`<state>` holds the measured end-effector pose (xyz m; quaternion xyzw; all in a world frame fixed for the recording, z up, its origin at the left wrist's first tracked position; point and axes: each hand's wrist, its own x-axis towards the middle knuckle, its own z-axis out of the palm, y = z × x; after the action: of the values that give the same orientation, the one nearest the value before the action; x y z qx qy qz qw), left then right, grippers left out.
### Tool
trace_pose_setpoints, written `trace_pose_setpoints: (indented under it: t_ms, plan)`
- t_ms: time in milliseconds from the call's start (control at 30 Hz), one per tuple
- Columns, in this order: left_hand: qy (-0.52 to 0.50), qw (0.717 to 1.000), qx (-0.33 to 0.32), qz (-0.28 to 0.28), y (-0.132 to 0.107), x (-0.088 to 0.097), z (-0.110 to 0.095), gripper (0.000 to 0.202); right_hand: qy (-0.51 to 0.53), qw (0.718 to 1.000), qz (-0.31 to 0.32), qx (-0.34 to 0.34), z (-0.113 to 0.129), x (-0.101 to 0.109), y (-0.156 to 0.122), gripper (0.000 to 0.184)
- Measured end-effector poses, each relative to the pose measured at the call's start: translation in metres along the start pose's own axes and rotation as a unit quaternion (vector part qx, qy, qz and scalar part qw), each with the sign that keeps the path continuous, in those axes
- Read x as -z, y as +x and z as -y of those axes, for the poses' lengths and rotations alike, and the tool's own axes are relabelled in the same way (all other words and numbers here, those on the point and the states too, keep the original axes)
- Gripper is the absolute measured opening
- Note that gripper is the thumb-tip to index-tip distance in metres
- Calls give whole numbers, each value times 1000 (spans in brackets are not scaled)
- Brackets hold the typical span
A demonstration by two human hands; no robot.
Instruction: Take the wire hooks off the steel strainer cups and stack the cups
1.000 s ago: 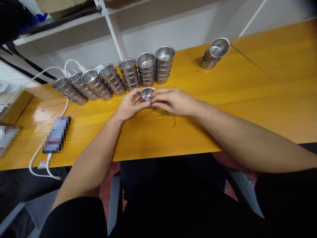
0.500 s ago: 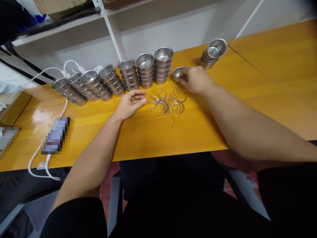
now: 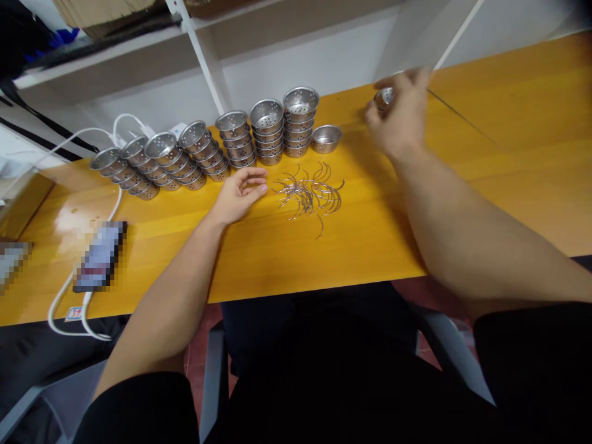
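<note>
My left hand (image 3: 240, 196) rests on the table with its fingers loosely curled and apart, holding nothing. Just right of its fingertips lies a loose pile of thin curved metal wires (image 3: 308, 194). My right hand (image 3: 401, 114), smeared by motion, is over the small stack of perforated metal cups (image 3: 383, 97) at the back right. Its thumb and fingers are spread around the stack, hiding most of it; a firm grip does not show. A single shallow metal cup (image 3: 327, 139) stands upright behind the wires, apart from both hands.
Several stacks of perforated metal cups (image 3: 267, 132) line the back of the wooden table (image 3: 277, 259), the left ones leaning. At the left lies a phone (image 3: 100, 256) with a white cable (image 3: 54, 317). White shelving (image 3: 203, 68) stands behind.
My right hand has left the single shallow cup and moved right and back to the small cup stack, its fingers spreading. The shallow cup stays upright on the table. My left hand is nearly unmoved.
</note>
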<state>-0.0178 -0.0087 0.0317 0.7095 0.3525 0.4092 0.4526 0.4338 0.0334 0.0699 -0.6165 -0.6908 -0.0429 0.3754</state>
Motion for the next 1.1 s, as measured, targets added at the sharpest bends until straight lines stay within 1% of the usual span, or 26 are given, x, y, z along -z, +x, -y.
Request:
trace_pose_setpoints:
  t_ms: [33, 100, 133, 200, 233, 300, 367, 400, 467, 500, 567, 633, 700, 733, 767, 800, 867, 933, 967, 1000, 1033, 1100]
  plan:
    - [1, 1000, 0, 0, 0, 0, 0, 70, 3, 997, -57, -58, 4, 10, 0, 48]
    - [2, 1000, -1, -2, 0, 0, -1, 73, -18, 985, -89, -144, 13, 22, -1, 46]
    - [3, 1000, -2, -2, 0, 0, -1, 75, -41, 980, -78, -176, 16, 25, -2, 49]
    - [6, 1000, -4, -5, -1, 0, -2, 77, -86, 965, -53, -242, 19, 23, -2, 51]
    - [8, 1000, -6, -8, -1, 0, -2, 78, -96, 959, -45, -263, 18, 20, -2, 50]
    - [8, 1000, -8, -15, 0, 1, -2, 76, -92, 952, -50, -286, 13, 12, -1, 42]
    - [7, 1000, -7, -18, 0, 1, -2, 71, -74, 952, -73, -289, 7, 6, 0, 34]
    - [7, 1000, -5, -17, 0, 1, -2, 70, -61, 954, -82, -282, 4, 4, 0, 34]
    - [6, 1000, -3, -17, -1, 2, -2, 69, -33, 960, -109, -257, 1, 6, 1, 38]
    - [7, 1000, -3, -18, -1, 2, -2, 69, -14, 965, -122, -233, 1, 9, 1, 39]
    - [9, 1000, -6, -23, -1, 2, -2, 69, 22, 975, -145, -164, 7, 17, 1, 37]
    - [10, 1000, -8, -25, -2, 2, -2, 71, 58, 983, -160, -76, 21, 27, -2, 28]
    - [7, 1000, -11, -21, -2, 1, -2, 76, 94, 983, -159, 11, 44, 36, -8, 19]
    - [2, 1000, -14, -16, -2, 1, -3, 79, 112, 982, -142, 52, 59, 39, -13, 19]
    - [-4, 1000, -18, -12, -2, 0, -4, 82, 128, 980, -123, 94, 75, 40, -20, 13]
    - [-12, 1000, -24, -8, -2, 0, -5, 85, 141, 979, -70, 128, 92, 39, -28, 12]
    - [-31, 999, -36, -2, -2, -2, -10, 93, 164, 971, 32, 172, 125, 32, -47, 29]
    - [-47, 998, -48, 2, -3, -4, -15, 100, 189, 949, 130, 217, 151, 19, -66, 38]
    - [-53, 997, -51, 4, -3, -5, -17, 101, 207, 935, 157, 243, 161, 12, -74, 40]
    - [-60, 997, -49, 7, -4, -6, -19, 98, 225, 922, 171, 264, 167, 4, -80, 41]
    - [-70, 997, -44, 8, -5, -6, -21, 94, 242, 912, 180, 277, 171, -3, -85, 41]
    - [-87, 996, -29, 6, -6, -7, -22, 85, 274, 901, 176, 287, 172, -14, -89, 38]
